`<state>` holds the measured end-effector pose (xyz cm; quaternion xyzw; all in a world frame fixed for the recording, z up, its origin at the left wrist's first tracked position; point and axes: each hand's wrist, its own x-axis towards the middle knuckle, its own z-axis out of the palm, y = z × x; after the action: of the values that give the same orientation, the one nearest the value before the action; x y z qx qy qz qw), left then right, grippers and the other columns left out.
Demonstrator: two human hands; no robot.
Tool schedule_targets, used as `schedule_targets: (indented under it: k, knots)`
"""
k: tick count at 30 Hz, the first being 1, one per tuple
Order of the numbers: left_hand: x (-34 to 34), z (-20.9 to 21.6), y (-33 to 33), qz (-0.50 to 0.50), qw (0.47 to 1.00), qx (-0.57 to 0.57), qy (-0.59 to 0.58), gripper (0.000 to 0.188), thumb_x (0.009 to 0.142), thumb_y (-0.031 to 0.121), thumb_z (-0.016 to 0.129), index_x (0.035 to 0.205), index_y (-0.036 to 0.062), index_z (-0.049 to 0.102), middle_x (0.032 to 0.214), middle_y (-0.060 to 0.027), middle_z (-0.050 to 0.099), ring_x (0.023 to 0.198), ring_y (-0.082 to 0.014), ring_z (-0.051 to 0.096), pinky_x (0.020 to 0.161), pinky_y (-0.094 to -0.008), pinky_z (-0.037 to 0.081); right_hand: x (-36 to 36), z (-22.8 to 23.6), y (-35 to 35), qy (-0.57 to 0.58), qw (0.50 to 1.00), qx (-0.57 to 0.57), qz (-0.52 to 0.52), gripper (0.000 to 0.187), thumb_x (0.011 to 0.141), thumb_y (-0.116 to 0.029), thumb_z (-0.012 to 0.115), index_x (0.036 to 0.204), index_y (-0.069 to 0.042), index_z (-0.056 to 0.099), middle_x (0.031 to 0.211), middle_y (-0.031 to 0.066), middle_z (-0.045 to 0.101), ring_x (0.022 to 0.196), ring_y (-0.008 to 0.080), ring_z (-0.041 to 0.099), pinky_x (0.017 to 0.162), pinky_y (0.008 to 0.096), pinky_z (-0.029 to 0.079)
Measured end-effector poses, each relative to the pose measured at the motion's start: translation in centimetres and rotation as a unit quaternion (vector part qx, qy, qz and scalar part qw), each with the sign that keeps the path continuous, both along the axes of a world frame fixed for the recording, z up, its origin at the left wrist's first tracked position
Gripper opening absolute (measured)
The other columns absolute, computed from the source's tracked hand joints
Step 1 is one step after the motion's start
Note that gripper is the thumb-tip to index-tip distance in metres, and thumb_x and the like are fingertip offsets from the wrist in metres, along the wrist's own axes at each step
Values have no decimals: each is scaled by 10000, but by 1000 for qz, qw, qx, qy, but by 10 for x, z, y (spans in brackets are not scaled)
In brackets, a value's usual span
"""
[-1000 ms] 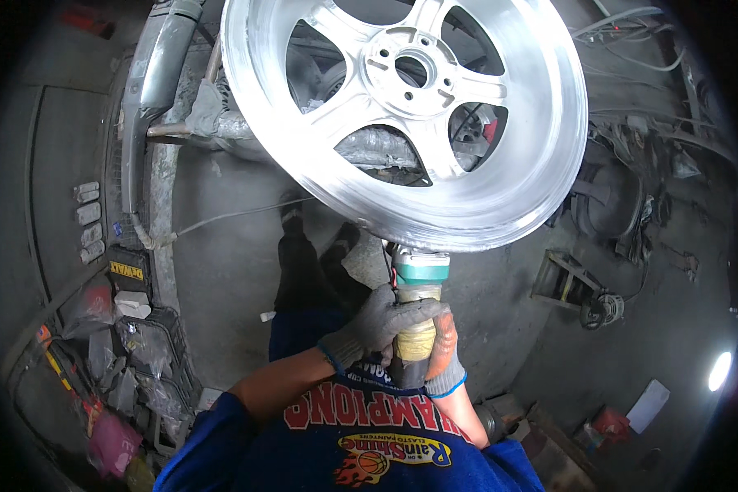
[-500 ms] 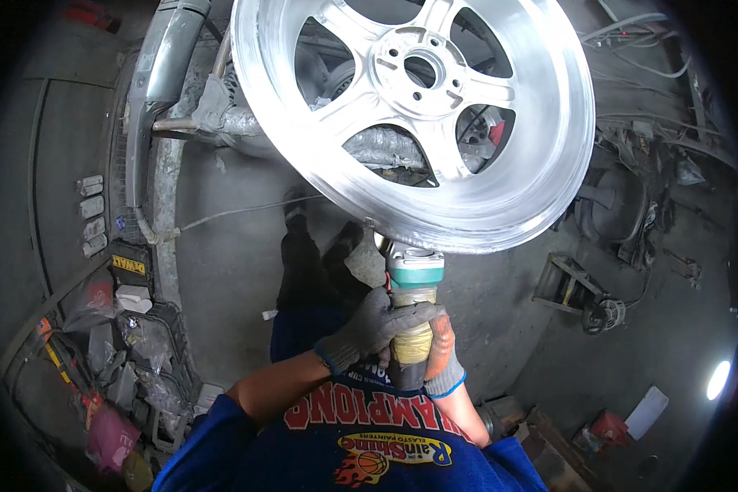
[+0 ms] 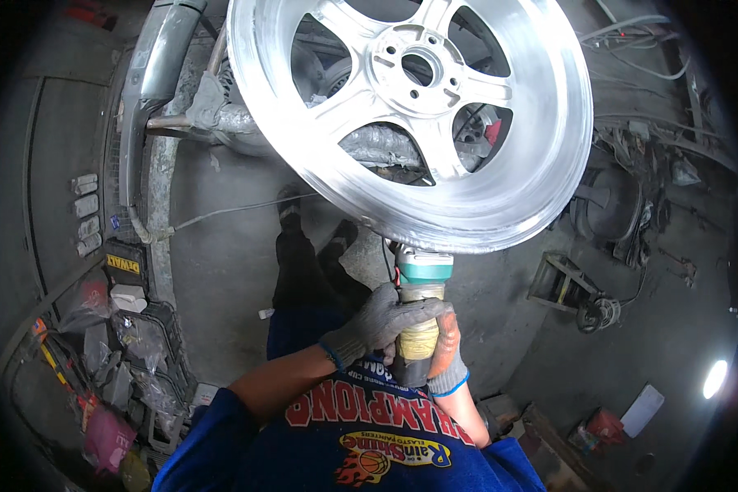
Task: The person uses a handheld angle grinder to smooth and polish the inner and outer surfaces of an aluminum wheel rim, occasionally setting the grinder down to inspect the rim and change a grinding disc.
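Observation:
A bare silver alloy wheel rim (image 3: 439, 156) with broad spokes fills the upper middle. Below its lower edge is an angle grinder (image 3: 425, 272) with a teal and grey head and a body wrapped in yellowish tape. The grinder's front end disappears under the rim, so its disc is hidden. My left hand (image 3: 375, 320), in a dirty grey glove, wraps the taped body from the left, thumb across the top. From the right, my right hand (image 3: 445, 348) closes round the same body in a grey glove with an orange-stained palm.
A grey bumper-like part (image 3: 152, 74) stands at upper left beside a metal post. Tool cases (image 3: 152, 336) and plastic bags line the left. A metal stand (image 3: 562, 279) sits on the floor at right, and a cable (image 3: 238, 213) crosses behind my legs.
The grinder has shifted slightly right along the rim's lower edge, with both hands still round it. The surroundings sit slightly further left in view.

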<state>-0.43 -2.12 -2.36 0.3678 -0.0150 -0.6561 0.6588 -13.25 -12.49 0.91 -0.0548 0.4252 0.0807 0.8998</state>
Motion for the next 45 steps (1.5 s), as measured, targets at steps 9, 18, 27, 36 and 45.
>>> schedule_targets:
  k: [9, 18, 27, 36, 45]
  knots:
    - [-4, -1, -6, -5, 1000, 3, 15, 327, 899, 295, 668, 1085, 42, 575, 822, -42, 632, 610, -74, 600, 472, -219, 487, -1, 5, -5, 34, 997, -56, 38, 820, 808, -611, 615, 1246, 64, 456, 980, 299, 614, 749, 419, 652, 660, 535, 568]
    - [0, 3, -2, -20, 998, 21, 48, 308, 904, 279, 659, 1068, 34, 570, 800, -49, 629, 599, -77, 593, 480, -228, 490, -3, 1, -2, 26, 995, -75, 54, 883, 792, -687, 563, 1246, 63, 462, 1000, 307, 612, 763, 427, 646, 653, 539, 557]
    - [-2, 0, 13, 21, 1000, -2, -1, 248, 916, 237, 634, 1044, 32, 582, 799, -53, 629, 601, -90, 599, 490, -233, 485, 10, 7, 9, -6, 998, -32, 52, 783, 820, -585, 639, 1254, 41, 458, 972, 248, 630, 735, 373, 666, 647, 480, 577]
    - [5, 9, 21, 50, 998, 16, 17, 215, 910, 207, 645, 1016, 28, 593, 863, -43, 634, 721, -84, 608, 610, -259, 505, 12, 1, 16, 11, 999, -8, 42, 805, 810, -603, 612, 1264, 41, 451, 985, 271, 629, 756, 404, 662, 653, 511, 567]
    - [6, 10, 7, -25, 999, 45, 18, 226, 906, 232, 671, 987, 33, 600, 691, -16, 616, 483, -59, 552, 405, -201, 440, -2, 0, 8, -27, 999, 25, -11, 764, 845, -537, 600, 1293, 60, 437, 1027, 300, 625, 816, 443, 663, 731, 549, 562]
